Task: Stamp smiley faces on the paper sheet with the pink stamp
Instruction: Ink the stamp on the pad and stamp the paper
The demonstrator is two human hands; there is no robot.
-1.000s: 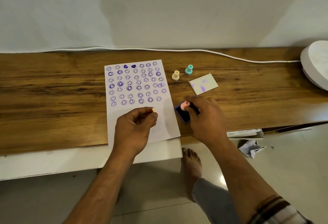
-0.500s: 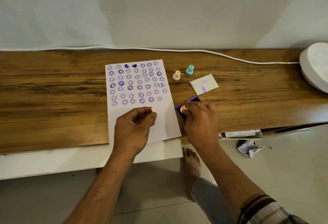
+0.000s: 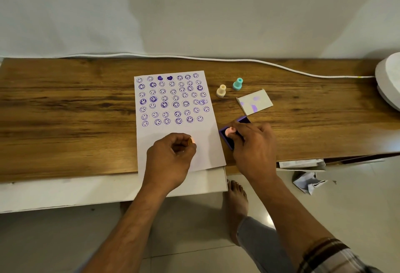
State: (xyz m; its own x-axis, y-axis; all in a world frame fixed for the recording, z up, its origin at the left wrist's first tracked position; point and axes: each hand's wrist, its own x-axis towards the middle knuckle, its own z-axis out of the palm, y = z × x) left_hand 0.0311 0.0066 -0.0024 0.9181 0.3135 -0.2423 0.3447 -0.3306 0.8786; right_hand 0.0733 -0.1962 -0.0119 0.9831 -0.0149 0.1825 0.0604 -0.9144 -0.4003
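A head-worn camera looks down at a wooden table [image 3: 65,121] set against a pale wall. A white paper sheet [image 3: 176,121] lies upright on it, its near edge overhanging the table front. The top two thirds of the sheet carry rows of purple smiley faces [image 3: 171,100], with two solid purple hearts [image 3: 165,77] in the first row; the lower third is blank.

The left hand [image 3: 171,158] rests on the blank part of the sheet, its fingers curled in a closed grip around a small orange object [image 3: 191,141] of which only the tip shows.

Just right of the sheet, the right hand [image 3: 252,145] pinches the pink stamp [image 3: 229,131] between fingertips and thumb, the grip closed on it. The stamp is pressed down on a purple ink pad [image 3: 228,138], which sits on the table touching the sheet's right edge and is largely covered by the hand.

Beyond the ink pad lies a white card [image 3: 255,102] smeared with purple ink. Farther back stand a cream stamp [image 3: 221,90] and a teal stamp [image 3: 237,84], both upright and near each other.

A white cable [image 3: 216,58] runs along the back of the table to a round white object [image 3: 389,82] at the right edge. Below the table, a bare foot [image 3: 234,203] stands on the tiled floor, and crumpled paper [image 3: 307,183] lies to the right.
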